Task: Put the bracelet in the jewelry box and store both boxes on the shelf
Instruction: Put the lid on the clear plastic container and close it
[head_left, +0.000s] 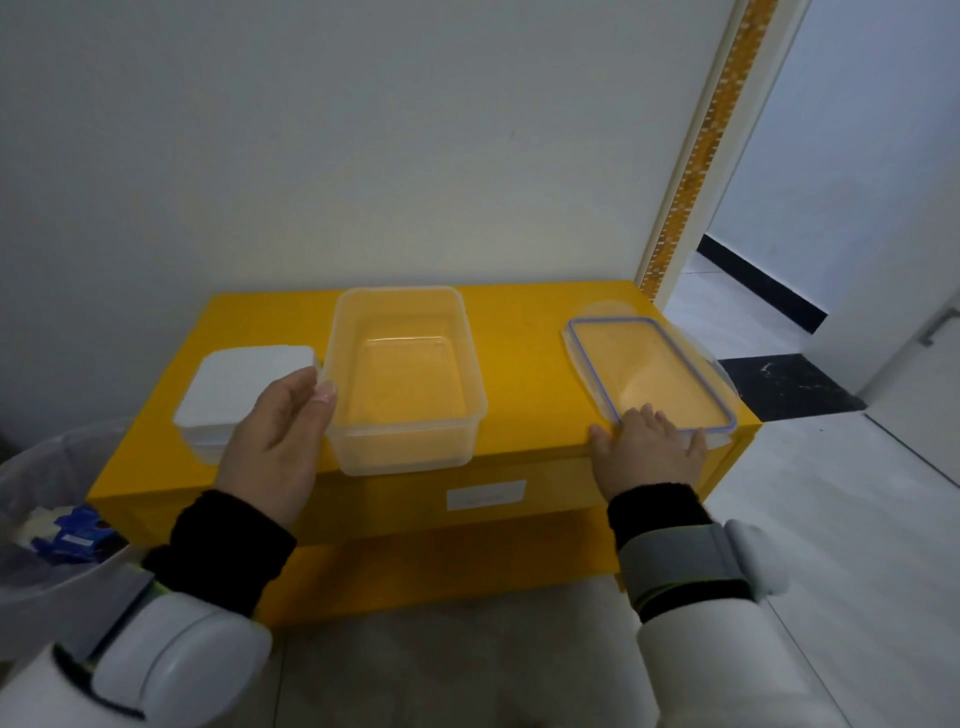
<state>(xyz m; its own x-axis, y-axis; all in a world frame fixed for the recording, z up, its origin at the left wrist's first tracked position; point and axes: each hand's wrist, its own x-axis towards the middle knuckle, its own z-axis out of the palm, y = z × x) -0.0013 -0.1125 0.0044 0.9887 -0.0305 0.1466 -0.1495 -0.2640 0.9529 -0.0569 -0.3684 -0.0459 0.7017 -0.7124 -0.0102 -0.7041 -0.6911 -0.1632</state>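
Both hands (275, 436) (649, 457) open, palms down

I can read no text anywhere here. The white label (485, 494) on the front of my yellow shelf (535, 332) is too blurred, and the blue packaging (70, 535) in the bin shows nothing legible.

I get one view only (head-worn, wide-angle), looking forward and down from close above the yellow table (524, 364), facing the white wall (363, 130). Both forearms enter from the bottom edge; a doorway (831, 208) shows far right.
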